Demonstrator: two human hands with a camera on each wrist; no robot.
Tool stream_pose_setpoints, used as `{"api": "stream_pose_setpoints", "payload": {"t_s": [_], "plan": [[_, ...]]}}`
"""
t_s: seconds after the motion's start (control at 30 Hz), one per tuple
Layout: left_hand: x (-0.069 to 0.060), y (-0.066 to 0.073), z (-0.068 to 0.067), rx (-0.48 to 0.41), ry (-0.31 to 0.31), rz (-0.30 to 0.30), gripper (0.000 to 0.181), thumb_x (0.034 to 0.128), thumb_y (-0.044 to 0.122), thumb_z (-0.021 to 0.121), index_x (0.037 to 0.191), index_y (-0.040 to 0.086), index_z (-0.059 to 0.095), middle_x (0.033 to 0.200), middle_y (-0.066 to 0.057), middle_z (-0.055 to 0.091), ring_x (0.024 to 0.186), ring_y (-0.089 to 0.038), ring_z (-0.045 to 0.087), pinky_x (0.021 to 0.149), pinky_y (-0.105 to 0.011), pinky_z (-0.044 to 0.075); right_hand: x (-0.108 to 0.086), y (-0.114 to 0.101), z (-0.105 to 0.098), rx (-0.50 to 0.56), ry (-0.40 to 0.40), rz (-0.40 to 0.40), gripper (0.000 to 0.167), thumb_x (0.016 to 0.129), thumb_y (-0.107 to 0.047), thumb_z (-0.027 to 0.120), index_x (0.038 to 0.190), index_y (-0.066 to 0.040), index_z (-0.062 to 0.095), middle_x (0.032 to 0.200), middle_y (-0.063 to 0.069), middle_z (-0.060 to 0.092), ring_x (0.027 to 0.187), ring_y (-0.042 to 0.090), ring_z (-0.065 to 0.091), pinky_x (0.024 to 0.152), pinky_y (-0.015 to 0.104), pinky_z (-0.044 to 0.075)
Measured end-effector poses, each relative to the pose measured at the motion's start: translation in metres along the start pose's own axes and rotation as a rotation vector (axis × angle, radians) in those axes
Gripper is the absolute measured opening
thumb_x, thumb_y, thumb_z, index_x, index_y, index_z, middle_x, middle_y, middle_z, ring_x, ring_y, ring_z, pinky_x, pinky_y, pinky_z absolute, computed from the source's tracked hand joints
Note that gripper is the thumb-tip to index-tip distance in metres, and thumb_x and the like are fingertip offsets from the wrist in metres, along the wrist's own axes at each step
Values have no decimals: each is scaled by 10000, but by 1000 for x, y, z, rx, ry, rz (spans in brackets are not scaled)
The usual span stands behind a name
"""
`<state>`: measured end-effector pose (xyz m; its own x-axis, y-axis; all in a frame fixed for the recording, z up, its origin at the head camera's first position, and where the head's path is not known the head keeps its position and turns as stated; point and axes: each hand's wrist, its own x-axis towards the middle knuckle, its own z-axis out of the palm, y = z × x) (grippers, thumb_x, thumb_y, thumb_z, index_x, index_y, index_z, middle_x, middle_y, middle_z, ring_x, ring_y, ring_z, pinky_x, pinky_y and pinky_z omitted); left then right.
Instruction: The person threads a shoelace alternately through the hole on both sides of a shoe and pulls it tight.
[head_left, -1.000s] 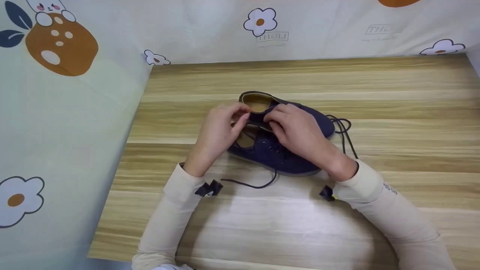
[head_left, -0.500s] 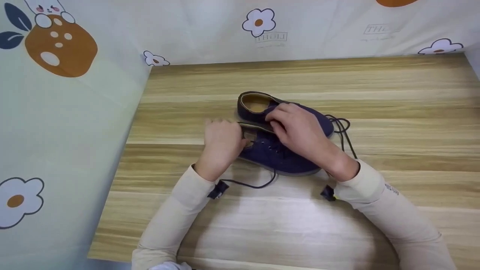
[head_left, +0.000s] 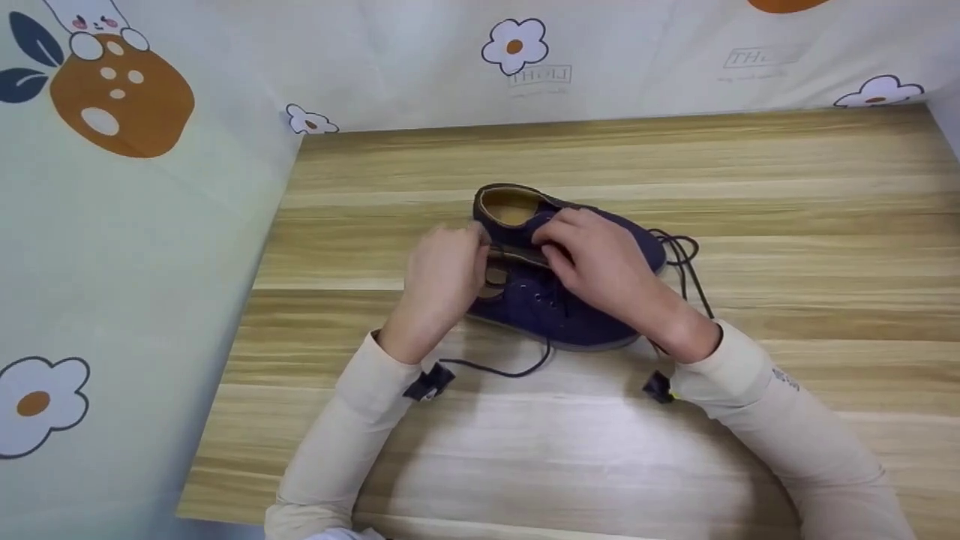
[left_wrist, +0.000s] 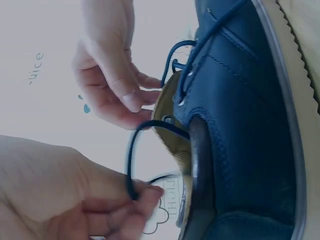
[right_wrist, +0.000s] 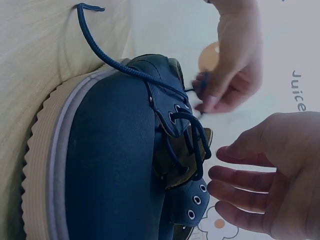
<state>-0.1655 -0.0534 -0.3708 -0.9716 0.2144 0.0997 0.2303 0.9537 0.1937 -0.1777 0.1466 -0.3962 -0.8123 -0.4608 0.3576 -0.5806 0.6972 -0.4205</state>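
A navy lace-up shoe [head_left: 577, 322] lies on the table with its toe to the right. My left hand [head_left: 442, 274] is by its opening; in the left wrist view that hand pinches a dark blue shoelace [left_wrist: 131, 165], which arcs out from beside the tan-lined tongue [left_wrist: 167, 107]. Over the laced part is my right hand [head_left: 604, 259]. Seen from the right wrist, its fingers [right_wrist: 240, 177] are relaxed and parted, close to the loose lace loops [right_wrist: 200, 145] and gripping nothing. Metal eyelets [right_wrist: 196, 200] line the shoe's flap.
A second navy shoe [head_left: 630, 232] stands right behind the first, with lace loops [head_left: 679, 247] past its toe. One lace end [head_left: 502, 371] trails toward me on the wooden table [head_left: 585, 450]. Patterned cloth [head_left: 405, 75] hangs behind and to the left.
My left hand has turned over and come down from the gap between the shoes to the near shoe's heel opening, then lifted slightly. My right hand has stayed almost still.
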Motion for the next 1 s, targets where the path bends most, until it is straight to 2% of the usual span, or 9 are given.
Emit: {"api": "stream_pose_setpoints", "payload": {"t_s": [0.1,0.2,0.27,0.37,0.6,0.83,1.0], "plan": [[-2,0,0,-79,26,63,127,914,161,623,983,105,715,811,-72,725,777,-289,666,659,-428,531,0,1,1,8,-34,-9,157,957,-197,628,1062,-127,721,1056,45,706,977,243,647,868,411,531],[-3,0,3,-133,8,117,128,866,144,644,964,101,714,744,-41,708,690,-246,656,602,-400,513,0,2,3,8,-74,-17,172,943,-213,657,1076,-121,714,1048,54,706,967,248,643,860,412,528],[-3,0,6,-150,-10,133,111,868,164,662,948,104,711,715,-25,693,657,-220,641,584,-383,504,0,3,5,9,-86,-20,172,933,-202,669,1073,-113,713,1038,60,716,963,251,649,858,417,528],[-3,0,12,-156,-16,142,101,893,220,689,906,124,715,716,-8,688,661,-200,636,588,-371,503,0,3,7,11,-85,-17,152,934,-167,662,1061,-105,718,1025,62,736,966,252,669,867,421,535],[-4,3,21,-125,17,147,213,929,302,663,818,145,755,811,-19,715,791,-255,658,670,-410,518,3,3,8,41,-78,6,134,939,-126,645,1036,-96,733,1014,63,752,965,250,697,869,427,541],[-8,3,24,-131,74,157,247,911,283,635,730,142,725,714,-11,626,733,-234,606,624,-391,483,5,6,9,75,-72,23,139,951,-129,630,1032,-103,741,995,59,757,931,241,709,840,419,549],[-12,3,23,-117,125,175,255,883,251,643,670,122,696,698,-14,616,711,-246,597,666,-404,476,6,8,9,95,-73,29,143,947,-118,634,1036,-95,742,995,64,760,922,239,713,838,415,552]]}}
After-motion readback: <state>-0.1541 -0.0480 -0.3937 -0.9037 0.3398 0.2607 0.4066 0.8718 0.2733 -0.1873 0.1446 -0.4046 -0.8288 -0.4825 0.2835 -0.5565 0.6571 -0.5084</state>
